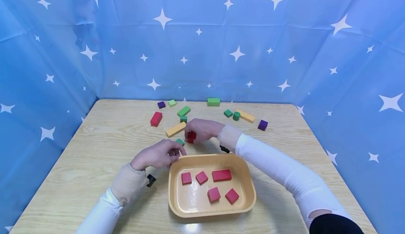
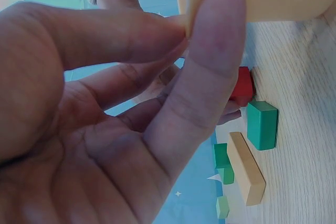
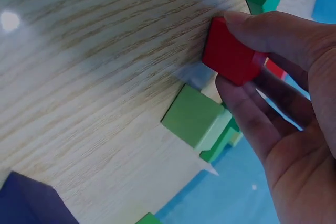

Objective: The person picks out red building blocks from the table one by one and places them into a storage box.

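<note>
My left hand (image 1: 160, 153) pinches the far left rim of a tan plastic bin (image 1: 212, 214) between thumb and forefinger, as the left wrist view shows close up. Inside the bin lie several red blocks, among them a long one (image 1: 222, 175) and a cube (image 1: 213, 194). Beyond the far rim, my right hand (image 1: 205, 130) holds a red block (image 3: 228, 51) with the thumb on one side and fingers on the other, low over the wooden table (image 1: 104, 149). A small green block (image 1: 180, 141) sits just left of it.
Scattered farther back are a yellow block (image 1: 175, 130), another red block (image 1: 156, 119), several green ones such as the long one (image 1: 213, 102), a second yellow block (image 1: 245, 115) and a purple cube (image 1: 262, 125). A blue starred curtain (image 1: 202, 58) surrounds the table.
</note>
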A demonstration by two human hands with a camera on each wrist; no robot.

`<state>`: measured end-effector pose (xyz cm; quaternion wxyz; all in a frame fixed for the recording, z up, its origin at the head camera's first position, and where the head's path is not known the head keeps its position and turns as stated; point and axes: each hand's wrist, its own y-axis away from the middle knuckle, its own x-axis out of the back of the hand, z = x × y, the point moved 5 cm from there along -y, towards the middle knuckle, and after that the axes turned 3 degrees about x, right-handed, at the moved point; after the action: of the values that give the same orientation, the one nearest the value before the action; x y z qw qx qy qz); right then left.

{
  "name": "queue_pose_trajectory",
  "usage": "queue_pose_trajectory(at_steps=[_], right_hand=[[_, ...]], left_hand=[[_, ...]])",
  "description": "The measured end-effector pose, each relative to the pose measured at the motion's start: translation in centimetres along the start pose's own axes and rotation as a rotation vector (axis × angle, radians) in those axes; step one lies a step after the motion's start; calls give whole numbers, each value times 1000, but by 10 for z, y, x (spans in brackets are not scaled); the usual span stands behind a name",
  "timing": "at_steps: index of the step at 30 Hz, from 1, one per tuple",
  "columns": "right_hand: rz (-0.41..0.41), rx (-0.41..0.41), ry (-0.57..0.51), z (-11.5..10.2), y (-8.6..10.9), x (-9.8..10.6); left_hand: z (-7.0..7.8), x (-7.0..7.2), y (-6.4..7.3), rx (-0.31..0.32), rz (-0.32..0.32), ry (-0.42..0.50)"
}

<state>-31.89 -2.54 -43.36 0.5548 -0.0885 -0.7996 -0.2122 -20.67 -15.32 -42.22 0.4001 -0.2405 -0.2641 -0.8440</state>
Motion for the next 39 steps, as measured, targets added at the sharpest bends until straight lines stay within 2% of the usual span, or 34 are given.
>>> queue_pose_trajectory(at_steps=[5,9,21,26,32,39], right_hand=[[26,-11,-38,4,8,4],[73,11,-62,6,16,10],[148,-2,-119,-6,54,29],[175,33,-132,-18,69,33],[189,113,-141,-41,86,34],[161,170,-172,-73,102,28]], left_hand=[[1,0,0,-11,0,7],[1,0,0,-6,1,7],[0,-1,1,15,1,12],[-3,-1,1,6,7,23],[-3,-2,0,-17,8,34],[-3,-2,0,-26,5,35]])
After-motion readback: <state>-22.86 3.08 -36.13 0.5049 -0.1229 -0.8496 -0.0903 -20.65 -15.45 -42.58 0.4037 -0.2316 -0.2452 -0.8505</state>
